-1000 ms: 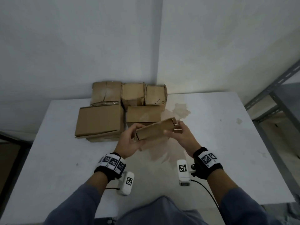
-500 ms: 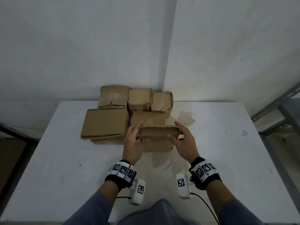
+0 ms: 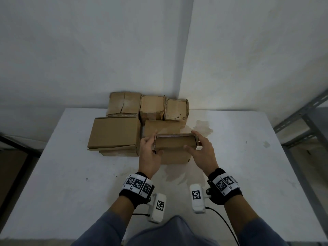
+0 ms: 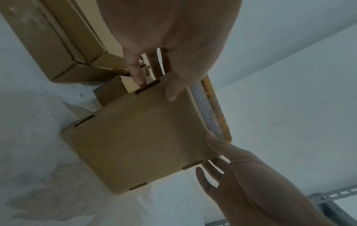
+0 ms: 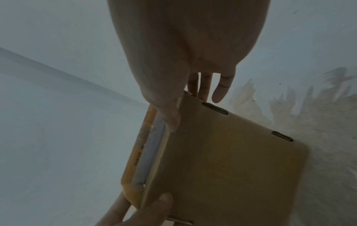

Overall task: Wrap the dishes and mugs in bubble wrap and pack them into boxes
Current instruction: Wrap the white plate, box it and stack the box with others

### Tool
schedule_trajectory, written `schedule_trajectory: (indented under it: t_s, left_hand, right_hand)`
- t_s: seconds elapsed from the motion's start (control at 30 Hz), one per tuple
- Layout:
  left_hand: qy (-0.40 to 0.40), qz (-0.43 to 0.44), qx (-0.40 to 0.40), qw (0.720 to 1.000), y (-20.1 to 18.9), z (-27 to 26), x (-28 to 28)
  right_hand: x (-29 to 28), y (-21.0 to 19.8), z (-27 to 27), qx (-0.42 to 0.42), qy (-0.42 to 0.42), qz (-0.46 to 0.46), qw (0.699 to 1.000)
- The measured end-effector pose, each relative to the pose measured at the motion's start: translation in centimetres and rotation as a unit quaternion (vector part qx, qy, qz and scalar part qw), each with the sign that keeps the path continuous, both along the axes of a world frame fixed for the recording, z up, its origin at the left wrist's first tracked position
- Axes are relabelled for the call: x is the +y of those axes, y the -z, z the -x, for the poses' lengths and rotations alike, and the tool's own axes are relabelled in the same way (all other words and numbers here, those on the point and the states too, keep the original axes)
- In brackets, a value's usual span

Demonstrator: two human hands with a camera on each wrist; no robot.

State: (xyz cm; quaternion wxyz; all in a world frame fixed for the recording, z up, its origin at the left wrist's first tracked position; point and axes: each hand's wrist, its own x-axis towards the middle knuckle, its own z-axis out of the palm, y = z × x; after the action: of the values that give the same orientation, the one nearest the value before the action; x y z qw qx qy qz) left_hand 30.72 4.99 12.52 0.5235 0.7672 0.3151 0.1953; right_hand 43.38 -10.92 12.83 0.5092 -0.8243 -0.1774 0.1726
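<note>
A small brown cardboard box (image 3: 174, 142) stands on the white table (image 3: 71, 174) in front of a group of other boxes. My left hand (image 3: 154, 143) holds its left end, thumb on the near face and fingers behind. My right hand (image 3: 196, 141) holds the right end the same way. In the left wrist view the box (image 4: 139, 145) shows a wide slotted face and a taped top edge. The right wrist view has the same box (image 5: 231, 168) with my thumb at its upper corner. I see no dishes, mugs or bubble wrap.
A large flat box (image 3: 114, 132) lies to the left, on top of another. Three small shut boxes (image 3: 152, 106) line the wall, and one more box (image 3: 162, 127) sits just behind the held one. A metal shelf frame (image 3: 301, 118) stands at the right. A yellowish stain (image 3: 204, 126) marks the table.
The box was tilted in the air between my hands; it has gone forward and down and now stands level on the table. Both hands stay at its ends.
</note>
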Motion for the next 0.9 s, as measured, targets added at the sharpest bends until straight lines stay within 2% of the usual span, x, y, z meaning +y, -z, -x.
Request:
schedule_trajectory:
  t_s: [0.17, 0.37, 0.47, 0.63, 0.77, 0.9]
  left_hand:
    - [-0.014, -0.009, 0.044, 0.999, -0.6, -0.8, -0.7]
    - [-0.015, -0.025, 0.043, 0.999, -0.7, -0.4, -1.6]
    - [-0.012, -0.032, 0.045, 0.998, -0.8, -0.3, -1.8]
    - [-0.016, -0.007, 0.044, 0.999, -1.0, -0.5, -1.6]
    - [-0.031, 0.039, 0.032, 0.998, -0.7, -0.5, -1.2]
    - [-0.035, 0.045, 0.029, 0.998, -0.4, -0.5, -0.8]
  right_hand:
    - [0.8, -1.2, -0.7, 0.055, -0.003, -0.016, 0.998]
    - [1.2, -2.1, -0.2, 0.063, -0.02, -0.003, 0.998]
    - [1.0, -3.0, 0.2, 0.097, -0.026, -0.024, 0.995]
    - [0.9, -4.1, 0.0, 0.194, -0.019, -0.086, 0.977]
    - [1.0, -4.0, -0.3, 0.223, -0.017, -0.098, 0.97]
    - [1.1, -4.4, -0.5, 0.254, 0.0, -0.104, 0.962]
